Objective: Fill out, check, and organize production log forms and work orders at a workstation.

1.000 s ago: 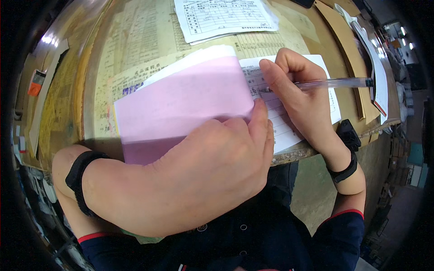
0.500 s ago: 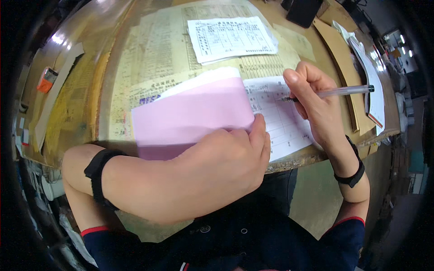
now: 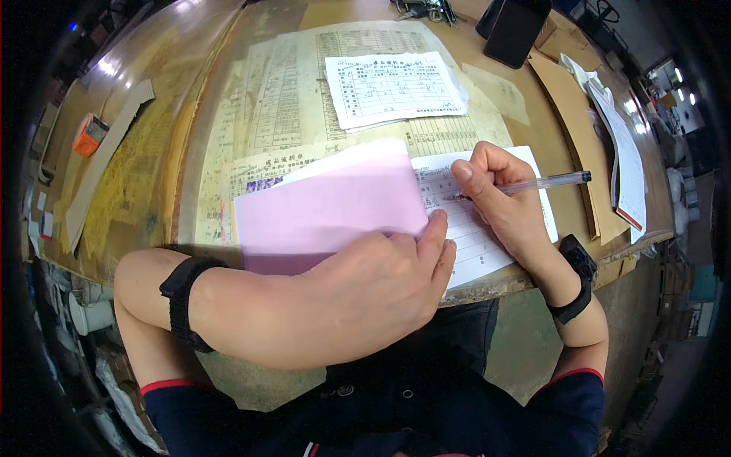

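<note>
My left hand (image 3: 388, 274) lies across the lower right part of a folded-back pink sheet (image 3: 335, 198). Its fingers are bent and hold the sheet down at the fold, fingertips reaching onto the form beside it; its thumb cannot be made out. In my right hand (image 3: 502, 202) a clear pen (image 3: 544, 183) is pinched between thumb and fingers. The pen's tip is at the upper left of a white printed form (image 3: 480, 247), close to some handwriting. Part of that form is covered by the pink sheet and my right hand.
Another stack of filled-in forms (image 3: 396, 87) lies farther back. A black phone (image 3: 518, 34) and keys (image 3: 426, 11) are at the far side. Cardboard strips (image 3: 567, 129) and papers (image 3: 618, 160) line the right. An orange tape measure-like object (image 3: 90, 135) sits left, near a grey strip (image 3: 110, 164).
My right hand has moved left and down with the pen, bringing its tip closer to the pink sheet's edge. The left hand keeps its hold. The view has shifted slightly, showing the keys.
</note>
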Action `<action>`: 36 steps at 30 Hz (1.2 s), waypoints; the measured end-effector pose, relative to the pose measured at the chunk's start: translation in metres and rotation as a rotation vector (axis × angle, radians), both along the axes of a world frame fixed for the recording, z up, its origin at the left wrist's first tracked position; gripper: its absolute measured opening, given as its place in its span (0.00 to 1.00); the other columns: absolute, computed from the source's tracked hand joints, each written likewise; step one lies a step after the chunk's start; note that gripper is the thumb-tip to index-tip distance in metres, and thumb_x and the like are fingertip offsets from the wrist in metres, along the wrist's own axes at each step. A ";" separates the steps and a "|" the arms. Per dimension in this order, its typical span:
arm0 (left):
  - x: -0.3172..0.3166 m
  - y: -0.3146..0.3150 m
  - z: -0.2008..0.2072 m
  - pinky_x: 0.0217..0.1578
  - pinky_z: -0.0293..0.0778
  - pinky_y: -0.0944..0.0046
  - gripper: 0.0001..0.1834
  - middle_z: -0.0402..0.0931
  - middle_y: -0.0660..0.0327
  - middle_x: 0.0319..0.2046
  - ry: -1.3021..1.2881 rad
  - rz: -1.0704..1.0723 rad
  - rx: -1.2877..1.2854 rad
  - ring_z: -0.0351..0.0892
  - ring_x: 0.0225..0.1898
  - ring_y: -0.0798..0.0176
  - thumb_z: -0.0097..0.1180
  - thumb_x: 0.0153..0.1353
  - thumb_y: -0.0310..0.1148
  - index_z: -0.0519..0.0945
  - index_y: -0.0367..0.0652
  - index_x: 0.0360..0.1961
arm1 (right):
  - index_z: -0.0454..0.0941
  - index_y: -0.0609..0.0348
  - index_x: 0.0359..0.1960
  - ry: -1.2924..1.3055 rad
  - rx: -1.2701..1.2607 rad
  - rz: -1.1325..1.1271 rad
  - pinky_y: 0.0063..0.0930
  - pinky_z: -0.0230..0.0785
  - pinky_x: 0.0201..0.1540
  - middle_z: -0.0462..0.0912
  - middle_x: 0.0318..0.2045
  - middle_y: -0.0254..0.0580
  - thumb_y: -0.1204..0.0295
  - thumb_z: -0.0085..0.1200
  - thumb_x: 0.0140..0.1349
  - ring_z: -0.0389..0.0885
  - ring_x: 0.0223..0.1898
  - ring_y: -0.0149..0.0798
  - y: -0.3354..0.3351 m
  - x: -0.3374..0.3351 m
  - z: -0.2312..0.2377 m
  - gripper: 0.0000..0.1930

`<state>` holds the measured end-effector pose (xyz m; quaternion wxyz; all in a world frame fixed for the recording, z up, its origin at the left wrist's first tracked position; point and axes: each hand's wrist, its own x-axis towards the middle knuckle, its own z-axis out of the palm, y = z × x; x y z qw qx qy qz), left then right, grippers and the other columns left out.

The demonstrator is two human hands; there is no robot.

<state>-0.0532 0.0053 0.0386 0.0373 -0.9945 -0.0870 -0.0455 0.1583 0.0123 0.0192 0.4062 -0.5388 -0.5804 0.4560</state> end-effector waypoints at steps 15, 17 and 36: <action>0.002 0.000 0.002 0.22 0.75 0.67 0.24 0.71 0.32 0.51 0.019 0.001 -0.014 0.76 0.25 0.62 0.54 0.54 0.33 0.75 0.27 0.50 | 0.64 0.56 0.18 0.001 0.129 -0.004 0.18 0.47 0.23 0.62 0.16 0.21 0.67 0.58 0.65 0.54 0.22 0.17 -0.001 0.001 -0.008 0.20; 0.002 -0.001 0.001 0.23 0.75 0.67 0.24 0.71 0.33 0.51 0.002 0.014 -0.024 0.76 0.26 0.62 0.54 0.53 0.32 0.76 0.27 0.49 | 0.64 0.56 0.18 -0.012 0.069 -0.014 0.17 0.46 0.23 0.62 0.16 0.21 0.67 0.58 0.65 0.54 0.22 0.17 -0.003 -0.002 0.002 0.20; -0.001 -0.007 0.011 0.21 0.74 0.71 0.23 0.74 0.43 0.48 0.041 0.037 -0.020 0.75 0.29 0.64 0.53 0.49 0.32 0.77 0.31 0.47 | 0.65 0.60 0.20 -0.007 0.117 0.047 0.20 0.48 0.23 0.62 0.16 0.24 0.68 0.58 0.65 0.54 0.22 0.19 -0.013 -0.016 -0.005 0.18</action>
